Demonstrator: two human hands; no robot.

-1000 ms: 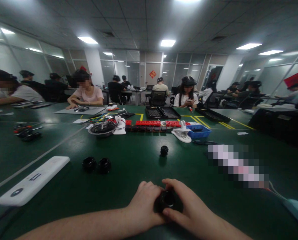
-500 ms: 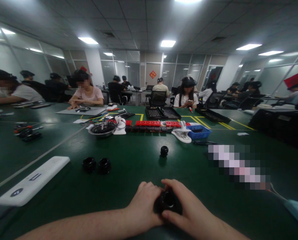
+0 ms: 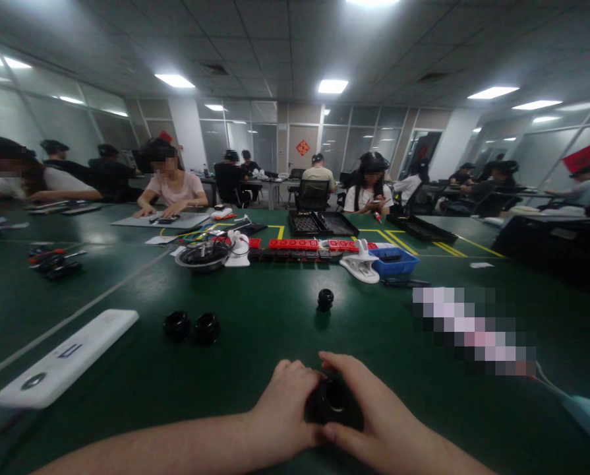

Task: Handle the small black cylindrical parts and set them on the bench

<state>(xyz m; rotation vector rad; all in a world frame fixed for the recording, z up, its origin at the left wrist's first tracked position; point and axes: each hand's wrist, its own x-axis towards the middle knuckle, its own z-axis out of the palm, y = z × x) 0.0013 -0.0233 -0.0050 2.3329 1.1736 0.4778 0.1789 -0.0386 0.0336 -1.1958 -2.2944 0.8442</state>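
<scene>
A black round fitting with a hole through its middle sits low in front of me, held between both hands. My left hand is closed around its left side, and its fingertips are partly hidden. My right hand grips the right side, the thumb along the near edge and the fingers over the far edge. Similar black round pieces stand on the green table: one just beyond my hands, and a pair to the left, one piece beside the other.
A white power bank-like slab lies at left, with a pixelated strip at right. Farther off are a round dark tray, red slotted bars, a blue bin, a white clamp and dark tools. Co-workers sit beyond.
Both hands stay around the black fitting, with only a slight shift of my right thumb. Across the table, a person in pink has brought both hands onto the grey board.
</scene>
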